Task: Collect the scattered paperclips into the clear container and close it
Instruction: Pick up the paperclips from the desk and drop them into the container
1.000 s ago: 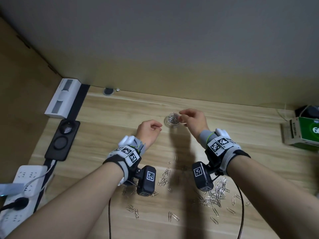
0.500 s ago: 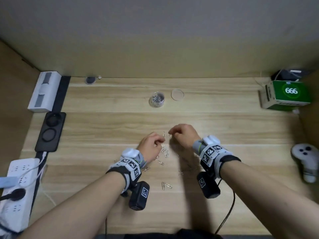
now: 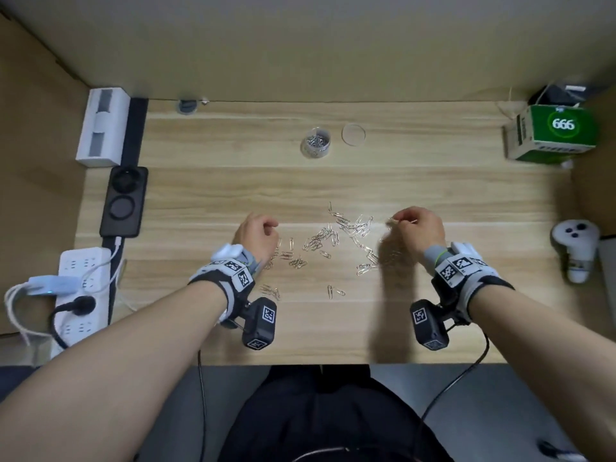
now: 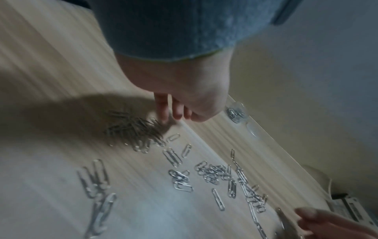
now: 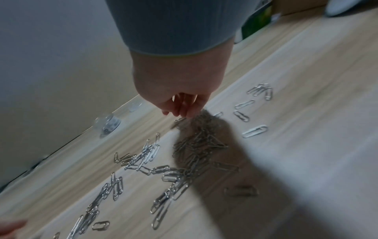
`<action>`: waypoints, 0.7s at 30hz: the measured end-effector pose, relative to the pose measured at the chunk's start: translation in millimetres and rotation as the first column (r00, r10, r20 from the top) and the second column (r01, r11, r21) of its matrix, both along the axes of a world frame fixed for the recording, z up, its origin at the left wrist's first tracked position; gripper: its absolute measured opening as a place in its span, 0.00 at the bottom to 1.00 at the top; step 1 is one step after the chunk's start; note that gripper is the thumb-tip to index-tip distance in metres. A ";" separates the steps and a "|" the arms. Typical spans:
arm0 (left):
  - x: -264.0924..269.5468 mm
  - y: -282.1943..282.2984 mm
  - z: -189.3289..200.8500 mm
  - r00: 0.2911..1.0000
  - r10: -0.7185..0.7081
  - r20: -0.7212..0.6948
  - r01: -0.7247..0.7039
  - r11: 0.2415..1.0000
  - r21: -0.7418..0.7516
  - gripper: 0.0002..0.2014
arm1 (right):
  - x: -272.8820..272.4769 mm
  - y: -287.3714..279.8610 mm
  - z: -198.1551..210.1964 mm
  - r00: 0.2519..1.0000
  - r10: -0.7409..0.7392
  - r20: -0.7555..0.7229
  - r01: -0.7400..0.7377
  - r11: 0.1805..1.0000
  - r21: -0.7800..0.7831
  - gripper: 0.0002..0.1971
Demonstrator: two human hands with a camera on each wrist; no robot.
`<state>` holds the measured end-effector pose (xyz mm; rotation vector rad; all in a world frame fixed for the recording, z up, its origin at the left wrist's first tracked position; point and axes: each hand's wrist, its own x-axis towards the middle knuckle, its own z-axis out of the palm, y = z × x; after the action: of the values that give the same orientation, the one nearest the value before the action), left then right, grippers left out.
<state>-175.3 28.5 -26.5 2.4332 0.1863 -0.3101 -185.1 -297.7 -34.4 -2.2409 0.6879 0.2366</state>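
Several silver paperclips lie scattered across the middle of the wooden table. Far behind them stands the clear container, open and partly filled with clips, its round clear lid flat on the table just to its right. My left hand hangs at the left end of the scatter, fingers pointing down onto a dense pile; whether it holds any clips is hidden. My right hand hovers at the right end and pinches a paperclip at its fingertips.
A green box sits at the back right and a white controller at the right edge. On the left are a power strip, a black charging pad and a white device. The table's front edge lies near my wrists.
A second ago both hands were up at the container. Half a second ago they were close together over the clips. Now they have spread apart to the two ends of the scatter.
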 end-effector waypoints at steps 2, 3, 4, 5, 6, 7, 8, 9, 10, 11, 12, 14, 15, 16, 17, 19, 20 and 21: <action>-5.9 18.4 1.1 1.000 0.023 -0.009 -0.022 0.996 0.082 0.09 | -14.5 -7.9 -1.5 0.999 -0.045 -0.030 0.043 0.997 -0.070 0.08; -8.1 26.6 0.3 0.999 0.029 -0.025 -0.025 0.991 0.133 0.08 | -21.3 -12.3 -2.2 0.997 -0.057 -0.044 0.052 0.992 -0.111 0.10; -10.9 32.8 -1.1 0.998 0.027 -0.056 -0.016 0.982 0.187 0.09 | -27.8 -16.6 -2.8 0.995 -0.079 -0.061 0.070 0.987 -0.146 0.13; -13.8 37.2 -3.2 0.995 0.029 -0.093 -0.007 0.972 0.233 0.10 | -32.5 -20.3 -4.0 0.991 -0.103 -0.082 0.087 0.980 -0.177 0.15; -17.2 39.1 -4.5 0.991 0.039 -0.128 -0.003 0.963 0.268 0.12 | -36.3 -22.9 -4.3 0.985 -0.134 -0.107 0.110 0.973 -0.201 0.17; -21.7 38.5 -6.8 0.987 0.047 -0.155 -0.001 0.958 0.288 0.14 | -42.1 -24.2 -4.8 0.976 -0.170 -0.134 0.138 0.967 -0.215 0.19; -26.5 35.4 -9.1 0.984 0.052 -0.168 0.000 0.955 0.296 0.15 | -47.9 -23.1 -4.4 0.965 -0.206 -0.165 0.168 0.961 -0.218 0.21; -30.2 30.3 -11.9 0.985 0.051 -0.165 -0.001 0.956 0.294 0.15 | -51.9 -20.9 -5.1 0.955 -0.230 -0.189 0.189 0.958 -0.215 0.22; -33.8 23.7 -14.7 0.988 0.042 -0.152 0.003 0.959 0.284 0.16 | -55.4 -16.8 -6.2 0.950 -0.237 -0.202 0.196 0.959 -0.202 0.22; -37.5 15.2 -17.6 0.990 0.025 -0.139 0.013 0.963 0.268 0.15 | -59.4 -11.1 -6.3 0.953 -0.225 -0.201 0.189 0.965 -0.181 0.21; -40.6 5.9 -18.9 0.992 0.006 -0.128 0.027 0.968 0.251 0.15 | -61.8 -4.0 -6.7 0.960 -0.202 -0.194 0.172 0.972 -0.160 0.20; -43.8 -12.3 -19.6 0.993 -0.044 -0.107 0.067 0.972 0.223 0.14 | -63.7 13.3 -7.6 0.974 -0.141 -0.179 0.120 0.985 -0.121 0.19; -43.8 -20.8 -19.9 0.993 -0.070 -0.098 0.088 0.975 0.204 0.14 | -64.1 23.9 -8.1 0.979 -0.112 -0.169 0.096 0.991 -0.097 0.19; -42.5 -29.8 -20.5 0.991 -0.098 -0.091 0.113 0.978 0.176 0.14 | -64.6 33.3 -8.5 0.985 -0.089 -0.150 0.079 0.994 -0.075 0.19; -40.9 -37.8 -21.9 0.988 -0.124 -0.087 0.135 0.980 0.145 0.15 | -64.8 42.8 -9.8 0.989 -0.069 -0.131 0.061 0.996 -0.059 0.19; -37.4 -51.5 -25.4 0.978 -0.197 -0.073 0.203 0.975 0.091 0.18 | -65.1 57.6 -13.6 0.995 -0.022 -0.098 0.015 0.998 -0.064 0.20; -37.1 -56.6 -28.0 0.968 -0.245 -0.060 0.249 0.966 0.074 0.20 | -65.6 62.9 -16.2 0.996 0.014 -0.089 -0.021 0.997 -0.078 0.21; -37.2 -60.4 -31.0 0.955 -0.292 -0.045 0.295 0.953 0.066 0.22 | -66.3 66.5 -19.6 0.996 0.053 -0.078 -0.060 0.994 -0.093 0.22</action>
<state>-212.5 -31.9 -57.5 2.5279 -0.1550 -0.4850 -251.4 -231.1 -53.9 -2.3545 0.6890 0.3235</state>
